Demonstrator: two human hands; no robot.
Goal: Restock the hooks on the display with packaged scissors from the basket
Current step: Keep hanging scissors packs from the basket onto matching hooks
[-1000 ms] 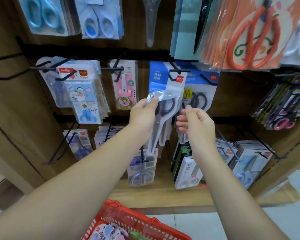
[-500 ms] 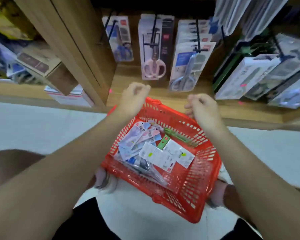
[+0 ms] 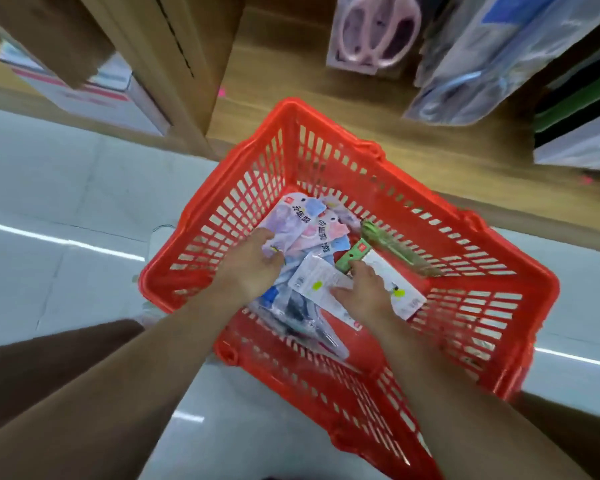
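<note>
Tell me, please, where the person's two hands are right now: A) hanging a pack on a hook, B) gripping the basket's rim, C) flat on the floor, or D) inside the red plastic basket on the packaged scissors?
D: the left hand and right hand both touch packs inside the red slatted plastic basket.

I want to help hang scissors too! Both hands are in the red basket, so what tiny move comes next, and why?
Probably the right hand should pinch the white pack it rests on and lift it out: it and the left hand are both down in the basket, and no pack is raised yet.
</note>
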